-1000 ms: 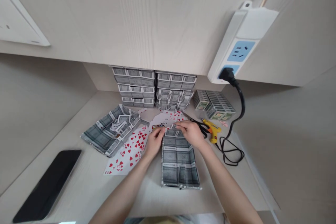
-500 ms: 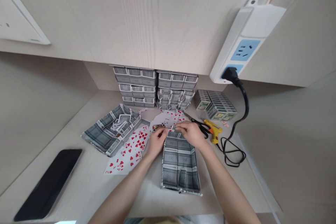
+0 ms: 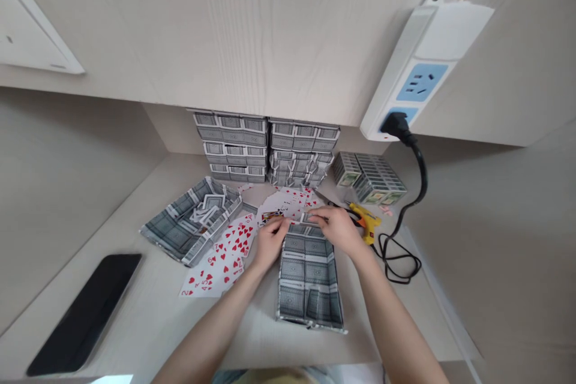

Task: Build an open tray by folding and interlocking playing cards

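On the left side of the table lies a black smartphone, flat. After it there is an open card tray, made of grey-backed playing cards, and loose card pieces lie inside. Just beside this tray, heart cards are spread face up and overlap. Behind stands the left stack of card-made boxes.

The left hand has its thumb and fingers brought together at the far left corner of the long card box; what is between the tips is too small to tell. This box rests on the table, open side up, between the two forearms. More face-up cards lie beyond it, before the right stack.

The right hand pinches a small grey-backed card at the far end of the box, with the fingers almost closed. To its right are black-handled scissors, partly hidden, and a yellow glue gun. Behind them stand card packs. A black plug sits in the white power strip.
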`<state>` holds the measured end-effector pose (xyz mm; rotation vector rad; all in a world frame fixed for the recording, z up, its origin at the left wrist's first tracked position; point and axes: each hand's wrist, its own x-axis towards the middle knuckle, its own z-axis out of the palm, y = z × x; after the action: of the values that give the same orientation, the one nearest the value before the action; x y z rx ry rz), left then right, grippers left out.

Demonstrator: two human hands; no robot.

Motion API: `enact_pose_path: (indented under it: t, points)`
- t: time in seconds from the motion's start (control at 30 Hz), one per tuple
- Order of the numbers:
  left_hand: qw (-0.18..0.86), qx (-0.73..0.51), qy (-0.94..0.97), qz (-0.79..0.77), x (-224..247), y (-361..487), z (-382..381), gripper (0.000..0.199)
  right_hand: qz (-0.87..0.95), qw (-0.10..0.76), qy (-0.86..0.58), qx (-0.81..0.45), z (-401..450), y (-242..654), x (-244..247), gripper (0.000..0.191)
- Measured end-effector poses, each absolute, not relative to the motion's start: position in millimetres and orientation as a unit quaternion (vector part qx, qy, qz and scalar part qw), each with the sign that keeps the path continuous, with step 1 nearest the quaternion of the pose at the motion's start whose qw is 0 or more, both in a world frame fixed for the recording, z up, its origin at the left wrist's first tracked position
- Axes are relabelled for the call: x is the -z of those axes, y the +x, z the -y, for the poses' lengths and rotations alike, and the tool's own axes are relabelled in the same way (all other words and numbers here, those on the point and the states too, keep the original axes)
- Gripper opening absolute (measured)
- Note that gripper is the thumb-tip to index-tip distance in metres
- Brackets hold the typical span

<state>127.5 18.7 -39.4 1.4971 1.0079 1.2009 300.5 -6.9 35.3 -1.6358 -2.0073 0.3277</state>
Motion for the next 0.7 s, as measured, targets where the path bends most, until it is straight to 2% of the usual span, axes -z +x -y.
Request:
enact_pose_path:
  t: [0.13,0.43,0.7]
  points:
    - [0.465,-0.497,0.603,-0.416,41.0,128.6,-18.5,0.022,0.743,0.27,-0.601,-0.115,7.2,299.7,-36.3,0.018]
    - [0.495,-0.498,0.571,-0.426,41.6,128.8,-16.8,0.024,0.764,0.206,-0.604,-0.096,5.2,284.1,-33.6,0.019]
    - [0.511,-0.488,0.549,-0.447,41.2,128.4,-16.3,0.028,0.747,0.215,-0.619,-0.114,7.1,299.0,-40.5,0.018]
